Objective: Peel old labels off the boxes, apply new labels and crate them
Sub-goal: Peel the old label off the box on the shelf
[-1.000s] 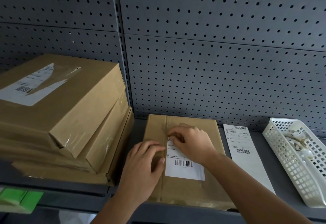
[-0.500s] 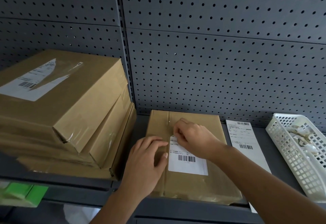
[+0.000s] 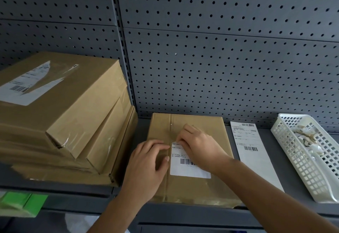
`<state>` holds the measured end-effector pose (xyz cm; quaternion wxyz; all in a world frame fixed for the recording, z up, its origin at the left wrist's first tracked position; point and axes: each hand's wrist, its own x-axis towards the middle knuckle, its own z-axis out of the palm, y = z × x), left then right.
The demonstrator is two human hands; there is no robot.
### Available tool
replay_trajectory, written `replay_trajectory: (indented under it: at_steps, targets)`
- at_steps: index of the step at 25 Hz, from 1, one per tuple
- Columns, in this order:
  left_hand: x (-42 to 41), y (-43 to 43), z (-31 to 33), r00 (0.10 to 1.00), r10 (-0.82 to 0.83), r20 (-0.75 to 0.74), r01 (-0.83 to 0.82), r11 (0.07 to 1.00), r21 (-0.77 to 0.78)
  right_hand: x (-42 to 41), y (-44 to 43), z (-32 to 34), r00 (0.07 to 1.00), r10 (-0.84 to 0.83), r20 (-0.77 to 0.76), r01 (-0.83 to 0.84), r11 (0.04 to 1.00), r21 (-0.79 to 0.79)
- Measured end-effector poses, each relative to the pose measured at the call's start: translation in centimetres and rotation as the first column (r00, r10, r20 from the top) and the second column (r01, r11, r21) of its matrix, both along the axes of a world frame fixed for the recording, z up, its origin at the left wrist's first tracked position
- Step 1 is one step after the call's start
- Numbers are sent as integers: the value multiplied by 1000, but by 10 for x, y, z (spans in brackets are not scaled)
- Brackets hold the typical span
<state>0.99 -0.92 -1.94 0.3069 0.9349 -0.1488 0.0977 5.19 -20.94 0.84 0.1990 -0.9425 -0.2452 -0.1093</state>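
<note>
No text legible anywhere. Flat box (image 3: pixel 192 185) carries a white label (image 3: pixel 187 168) with barcode, print too small. Right of that box, loose label sheet (image 3: pixel 255 157) shows two barcodes, unreadable lines. Left of it, stacked box (image 3: pixel 60 100) label (image 3: pixel 23 89): barcode, blurred.

Dim, even indoor light; wide-angle view, sharp at centre

Soft shadows lie under the left hand (image 3: pixel 145 166) and right hand (image 3: pixel 200 150). Faint glare marks the tape on the stacked boxes (image 3: pixel 60 104) and the label sheet (image 3: pixel 255 152). The pegboard (image 3: pixel 220 49) lines bow toward the edges; the green object (image 3: pixel 22 203) is blurred
</note>
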Motion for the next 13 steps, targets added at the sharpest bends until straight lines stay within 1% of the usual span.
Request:
replay_trajectory:
  at_steps: [2, 5, 7, 9, 11, 12, 13]
  targets:
    - [1, 0, 0, 1000, -2, 10, 2, 1000, -13, -21, -7, -3, 1000, -2, -4, 2, 999, 45]
    - [1, -1, 0, 1000, -5, 20, 5, 1000, -6, -46, -13, -3, 996, 0, -86, 14, 987, 159]
    - [1, 0, 0, 1000, -4, 27, 4, 1000, 6, -47, -10, -1, 991, -38, -126, 63, 977, 204]
    - [0, 0, 0, 1000, -4, 28, 3, 1000, 20, -42, -4, 1, 989, -80, -128, 98, 986, 138]
    - [0, 1, 0, 1000, -1, 27, 1, 1000, 21, -38, 0, -2, 995, -74, -61, 77, 996, 51]
    - [0, 0, 1, 1000, -3, 26, 2, 1000, 23, -36, 2, -3, 996, -73, -45, 76, 995, 61]
    - [1, 0, 1, 1000, -3, 27, 3, 1000, 28, -35, 3, -3, 995, -85, -61, 91, 990, 105]
